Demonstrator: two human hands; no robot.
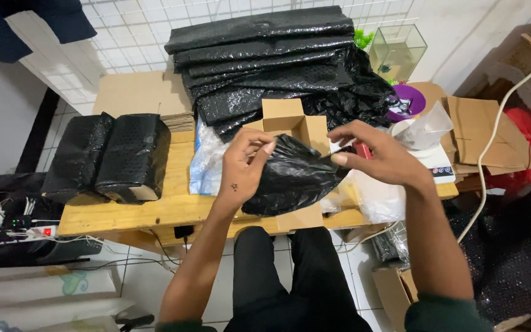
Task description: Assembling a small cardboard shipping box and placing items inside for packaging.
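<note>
In the frame centre, both hands, left [241, 169] and right [379, 157], pinch the crinkly black plastic bubble-wrap bag [293, 175] over the small open cardboard box [287, 123]; grip both edges evenly, so it will not tear.

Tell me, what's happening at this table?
A person seated at a wooden table holds a black plastic-wrapped bundle with both hands: the left hand grips its left edge, the right hand its right. The bundle sits over a small open cardboard box. Behind lies a stack of black bubble wrap; two wrapped parcels sit left.
</note>
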